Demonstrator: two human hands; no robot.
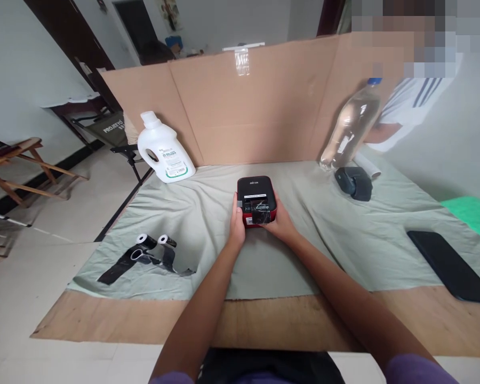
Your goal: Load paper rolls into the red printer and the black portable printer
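Observation:
A small black and red label printer (pixel 256 188) is held between both hands over the middle of the cloth. A strip of shiny black label tape (pixel 261 212) hangs at its front slot. My left hand (pixel 237 221) presses against the printer's left side, fingers closed along it. On the other side my right hand (pixel 282 220) grips the right side, with some fingers hidden under or behind the casing. To the left lie two small rolls of black tape (pixel 146 241) with white cores, and loose curled black strips (pixel 120 266).
A white detergent bottle (pixel 166 152) leans by the upright cardboard sheet (pixel 256 112). Right of it stand a large clear bottle (pixel 350 128) and a dark tape dispenser-like object (pixel 354 184). A black phone (pixel 450 264) and green plastic (pixel 472 213) lie right. A person's sleeve (pixel 420 98) shows behind.

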